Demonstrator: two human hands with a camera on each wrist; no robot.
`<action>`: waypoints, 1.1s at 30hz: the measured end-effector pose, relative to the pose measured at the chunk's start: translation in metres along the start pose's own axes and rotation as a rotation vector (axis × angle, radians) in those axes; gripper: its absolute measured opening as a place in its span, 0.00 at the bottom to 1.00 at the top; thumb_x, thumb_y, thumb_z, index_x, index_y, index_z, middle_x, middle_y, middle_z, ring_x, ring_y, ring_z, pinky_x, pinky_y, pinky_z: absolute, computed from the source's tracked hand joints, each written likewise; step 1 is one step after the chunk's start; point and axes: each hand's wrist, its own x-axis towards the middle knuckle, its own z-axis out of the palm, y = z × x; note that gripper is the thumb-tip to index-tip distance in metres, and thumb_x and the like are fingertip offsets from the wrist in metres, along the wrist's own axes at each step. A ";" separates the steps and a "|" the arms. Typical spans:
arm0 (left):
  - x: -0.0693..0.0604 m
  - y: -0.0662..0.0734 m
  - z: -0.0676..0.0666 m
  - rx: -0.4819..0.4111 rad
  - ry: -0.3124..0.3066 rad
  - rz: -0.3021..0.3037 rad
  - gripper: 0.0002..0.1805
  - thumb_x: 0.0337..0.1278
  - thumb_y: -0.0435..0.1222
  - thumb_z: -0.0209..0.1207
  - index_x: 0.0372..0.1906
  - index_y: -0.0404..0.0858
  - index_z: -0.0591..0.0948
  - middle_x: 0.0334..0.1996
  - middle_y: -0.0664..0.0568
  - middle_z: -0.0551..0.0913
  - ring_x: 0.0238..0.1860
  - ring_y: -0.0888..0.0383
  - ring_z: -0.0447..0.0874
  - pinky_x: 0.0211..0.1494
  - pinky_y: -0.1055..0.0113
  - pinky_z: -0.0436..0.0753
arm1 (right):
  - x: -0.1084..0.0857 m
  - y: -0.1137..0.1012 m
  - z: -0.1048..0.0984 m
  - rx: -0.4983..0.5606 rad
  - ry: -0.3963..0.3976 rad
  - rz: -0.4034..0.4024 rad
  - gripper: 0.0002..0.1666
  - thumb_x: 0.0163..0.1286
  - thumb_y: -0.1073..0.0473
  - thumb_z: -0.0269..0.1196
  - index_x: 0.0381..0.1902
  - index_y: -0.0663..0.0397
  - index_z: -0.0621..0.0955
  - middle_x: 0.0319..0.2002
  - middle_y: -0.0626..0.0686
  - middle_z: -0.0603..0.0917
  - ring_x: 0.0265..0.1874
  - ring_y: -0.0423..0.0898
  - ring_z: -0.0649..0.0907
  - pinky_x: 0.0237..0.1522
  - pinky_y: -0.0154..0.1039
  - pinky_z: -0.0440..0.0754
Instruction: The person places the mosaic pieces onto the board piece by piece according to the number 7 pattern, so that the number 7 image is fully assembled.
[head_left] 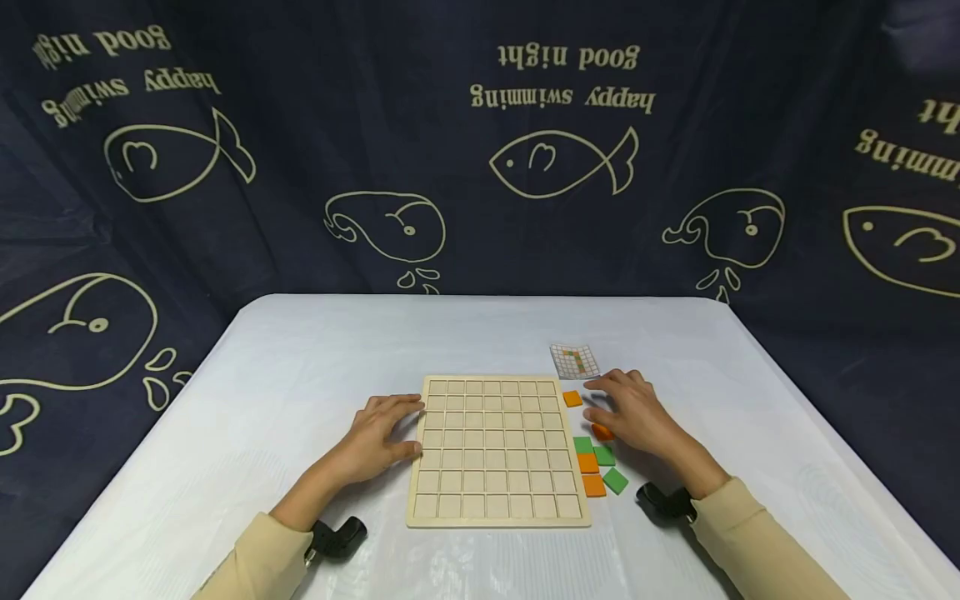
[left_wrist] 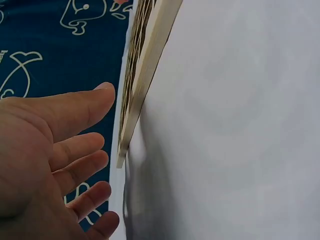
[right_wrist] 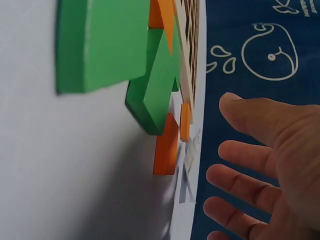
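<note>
A square wooden grid board [head_left: 491, 521] lies on the table with bare cells. My left hand [head_left: 378, 440] is at its left edge, fingers extended and holding nothing; the left wrist view shows this hand [left_wrist: 45, 150] with thumb and fingers apart. Over the loose tiles to the right of the board hovers my right hand [head_left: 637, 412], its fingers relaxed. An orange tile [head_left: 602, 432] lies partly hidden under it. Another orange tile [head_left: 572, 398] sits near the board's upper right corner. In the right wrist view nothing is between the fingers of the right hand [right_wrist: 280, 170].
Several green tiles [head_left: 616, 480] and orange tiles [head_left: 593, 485] lie along the board's right side. A small card [head_left: 574, 362] printed with a coloured grid pattern is behind them. The white table [head_left: 337, 333] meets a dark printed cloth [head_left: 300, 100] at the back.
</note>
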 end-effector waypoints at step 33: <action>0.004 -0.012 0.007 -0.228 -0.090 -0.040 0.32 0.48 0.39 0.67 0.61 0.39 0.74 0.69 0.51 0.65 0.69 0.46 0.55 0.66 0.41 0.53 | 0.023 0.011 0.014 0.055 -0.115 0.020 0.23 0.59 0.54 0.66 0.52 0.54 0.81 0.50 0.58 0.79 0.45 0.52 0.72 0.47 0.51 0.69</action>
